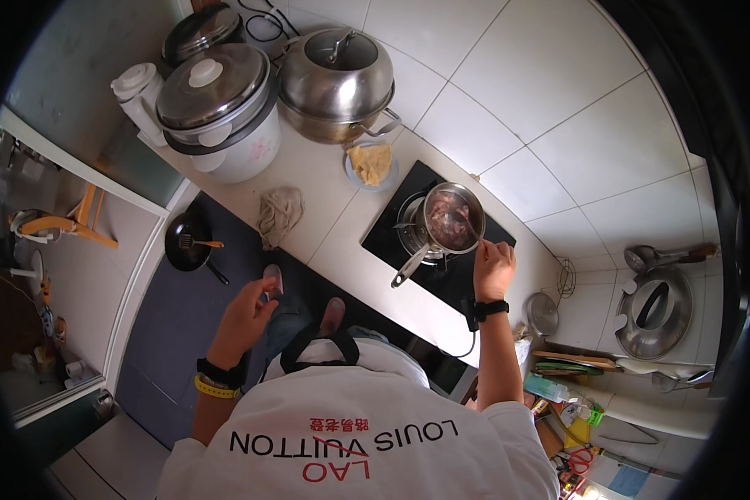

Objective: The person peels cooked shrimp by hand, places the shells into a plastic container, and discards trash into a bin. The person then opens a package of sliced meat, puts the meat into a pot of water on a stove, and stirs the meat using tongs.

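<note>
My right hand (495,269) is at the near right rim of a steel saucepan (414,265), its fingers closed on the end of a thin utensil that dips into the pan. Pieces of meat (451,219) lie in liquid inside. The saucepan rests on the burner of a black glass gas hob (384,232), its handle pointing towards me. My left hand (245,319) hangs over the floor in front of the counter, fingers curled and apart, holding nothing that I can see. A blue plate (385,184) with folded yellowish food or cloth (369,164) stands left of the hob.
Along the counter's left part stand a white rice cooker (244,147) and a lidded steel pot (331,87). A crumpled cloth (280,215) lies at the counter edge. A black frying pan (190,259) is on the floor at left. A steel lid (675,312) hangs at right.
</note>
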{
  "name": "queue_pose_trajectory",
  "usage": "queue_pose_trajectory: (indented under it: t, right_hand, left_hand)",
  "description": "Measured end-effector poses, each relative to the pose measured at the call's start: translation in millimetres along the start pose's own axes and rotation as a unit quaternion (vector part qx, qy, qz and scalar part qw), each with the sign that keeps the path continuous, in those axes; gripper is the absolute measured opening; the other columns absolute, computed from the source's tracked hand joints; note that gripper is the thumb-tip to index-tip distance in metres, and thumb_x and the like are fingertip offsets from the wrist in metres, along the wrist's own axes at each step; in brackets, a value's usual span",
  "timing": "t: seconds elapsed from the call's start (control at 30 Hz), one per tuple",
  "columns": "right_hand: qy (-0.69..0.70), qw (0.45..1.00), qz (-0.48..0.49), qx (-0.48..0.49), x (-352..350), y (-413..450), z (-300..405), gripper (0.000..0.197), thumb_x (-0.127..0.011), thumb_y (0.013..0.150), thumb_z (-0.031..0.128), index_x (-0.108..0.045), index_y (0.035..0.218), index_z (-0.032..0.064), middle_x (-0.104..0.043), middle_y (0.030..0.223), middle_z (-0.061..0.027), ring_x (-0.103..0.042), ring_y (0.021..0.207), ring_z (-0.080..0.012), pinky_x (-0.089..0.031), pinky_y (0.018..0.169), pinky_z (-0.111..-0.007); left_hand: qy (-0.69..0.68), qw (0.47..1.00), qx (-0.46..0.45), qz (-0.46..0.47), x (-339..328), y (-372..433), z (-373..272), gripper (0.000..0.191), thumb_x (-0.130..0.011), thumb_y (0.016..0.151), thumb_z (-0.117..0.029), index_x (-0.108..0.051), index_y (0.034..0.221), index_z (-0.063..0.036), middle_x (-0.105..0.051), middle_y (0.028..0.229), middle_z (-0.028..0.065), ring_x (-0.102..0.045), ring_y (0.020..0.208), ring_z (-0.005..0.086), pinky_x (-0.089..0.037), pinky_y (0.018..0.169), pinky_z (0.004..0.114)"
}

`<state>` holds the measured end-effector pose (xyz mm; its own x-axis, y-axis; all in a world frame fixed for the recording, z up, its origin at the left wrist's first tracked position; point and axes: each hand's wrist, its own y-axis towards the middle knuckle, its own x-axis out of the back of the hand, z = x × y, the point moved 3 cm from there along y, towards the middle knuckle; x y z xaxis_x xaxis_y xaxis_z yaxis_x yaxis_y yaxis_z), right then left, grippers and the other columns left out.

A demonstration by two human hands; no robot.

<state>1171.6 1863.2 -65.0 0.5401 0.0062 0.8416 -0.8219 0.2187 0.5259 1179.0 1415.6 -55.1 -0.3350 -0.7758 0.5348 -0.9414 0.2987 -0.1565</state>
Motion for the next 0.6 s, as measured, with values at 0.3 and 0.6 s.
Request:
queue_pose_trajectory:
  t: [0.3,0.6]
  right_hand:
    - [0.015,0.995,0.044,0.088,-15.0,-13.8,17.6,0.007,-0.063,0.076,0.013,-0.063,0.072,0.0080,-0.055,0.072,-0.0064,-0.054,0.074,-0.0260,-0.044,0.068,-0.039]
    - [-0.067,0.997,0.005,0.025,-28.0,2.1,-10.6,0.009,-0.063,0.078,0.016,-0.065,0.072,0.0095,-0.055,0.072,-0.0053,-0.054,0.075,-0.0252,-0.044,0.068,-0.038]
  left_hand:
    - [0.002,1.000,-0.003,-0.002,-1.6,5.0,-2.8,0.037,-0.062,0.084,-0.006,-0.052,0.119,-0.0037,-0.060,0.109,0.0111,-0.059,0.078,0.0219,-0.049,0.069,0.030]
    - [-0.003,1.000,-0.010,0.002,-4.3,1.0,5.0,0.040,-0.061,0.085,-0.007,-0.051,0.123,-0.0034,-0.060,0.111,0.0097,-0.053,0.073,0.0134,-0.047,0.067,0.025]
